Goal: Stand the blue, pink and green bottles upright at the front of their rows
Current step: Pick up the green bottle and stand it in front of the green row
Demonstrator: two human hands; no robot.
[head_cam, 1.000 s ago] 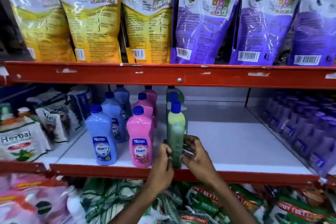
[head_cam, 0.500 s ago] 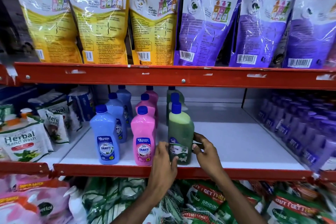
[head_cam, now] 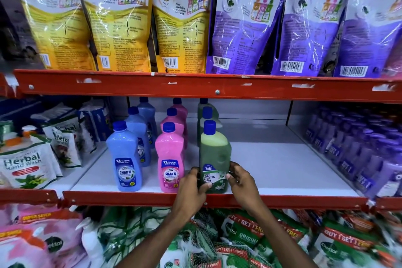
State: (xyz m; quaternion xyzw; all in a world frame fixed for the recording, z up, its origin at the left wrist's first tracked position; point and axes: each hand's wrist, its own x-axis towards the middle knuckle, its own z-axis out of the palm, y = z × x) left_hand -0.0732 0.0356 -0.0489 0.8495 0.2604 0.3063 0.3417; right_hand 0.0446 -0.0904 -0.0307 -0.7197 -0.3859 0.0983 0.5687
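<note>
A green bottle point(head_cam: 214, 154) with a blue cap stands upright at the shelf's front edge, label facing me. My left hand point(head_cam: 191, 189) grips its lower left side and my right hand point(head_cam: 242, 183) grips its lower right side. To the left, a pink bottle point(head_cam: 170, 156) and a blue bottle point(head_cam: 124, 156) stand upright at the front of their rows. More bottles of each colour stand behind them.
The white shelf board point(head_cam: 272, 165) has bare room to the right of the green row. Purple bottles point(head_cam: 359, 148) fill the far right, herbal hand wash pouches point(head_cam: 24, 165) the left. A red shelf beam point(head_cam: 195, 88) hangs overhead with refill pouches above it.
The green bottle has turned from edge-on to label forward and now sits at the front edge. Both hands have closed in on its lower sides.
</note>
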